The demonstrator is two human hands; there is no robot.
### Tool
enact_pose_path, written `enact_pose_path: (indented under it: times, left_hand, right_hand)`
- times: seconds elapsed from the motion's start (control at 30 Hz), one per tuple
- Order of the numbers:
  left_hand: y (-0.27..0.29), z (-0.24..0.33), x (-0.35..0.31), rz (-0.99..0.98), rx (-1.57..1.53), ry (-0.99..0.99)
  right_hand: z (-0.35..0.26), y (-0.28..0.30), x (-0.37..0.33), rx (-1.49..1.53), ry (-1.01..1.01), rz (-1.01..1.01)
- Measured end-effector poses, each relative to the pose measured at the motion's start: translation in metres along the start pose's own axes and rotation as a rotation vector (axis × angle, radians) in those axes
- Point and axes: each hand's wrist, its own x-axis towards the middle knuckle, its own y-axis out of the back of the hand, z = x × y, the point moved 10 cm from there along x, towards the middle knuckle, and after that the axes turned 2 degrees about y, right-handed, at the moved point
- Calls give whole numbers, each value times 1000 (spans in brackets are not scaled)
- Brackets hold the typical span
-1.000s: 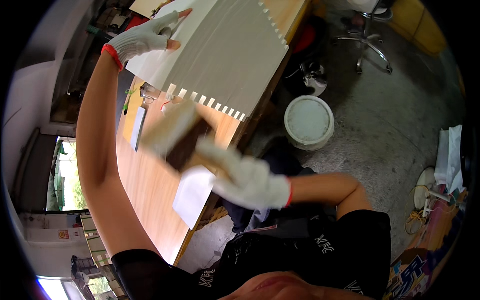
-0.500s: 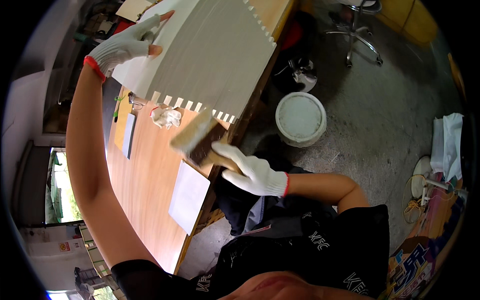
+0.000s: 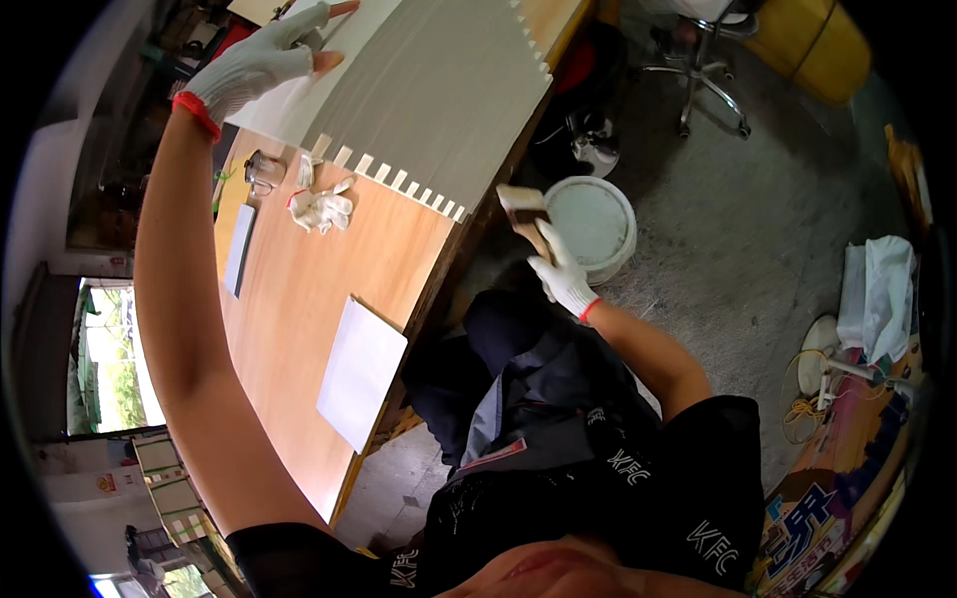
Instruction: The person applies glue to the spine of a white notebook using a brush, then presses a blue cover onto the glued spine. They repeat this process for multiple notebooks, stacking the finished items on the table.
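My left hand, in a white knit glove with bare fingertips, lies spread on a white sheet at the far left of the table. Beside that sheet is a broad grey surface whose near and far edges show a row of short pale tabs. A wide flat brush with pale bristles is gripped in my gloved right hand, out past the table edge. The brush is held next to the rim of a round white bucket on the floor; whitish material shows inside it.
On the wood-grain table lie a loose white glove, a clear mug, a narrow grey bar and a pale flat panel. A wheeled chair stands beyond the bucket. White bags sit at far right.
My right hand has swung the brush right, away from the table and over beside the bucket. My left hand stays on the white sheet. The view has shifted slightly.
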Motion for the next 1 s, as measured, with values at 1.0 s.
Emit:
enact_pose_path:
  times: [1.0]
  left_hand:
    - [-36, -88, -60, 621, -1728, 245]
  right_hand:
    - [6, 54, -85, -700, 192, -154]
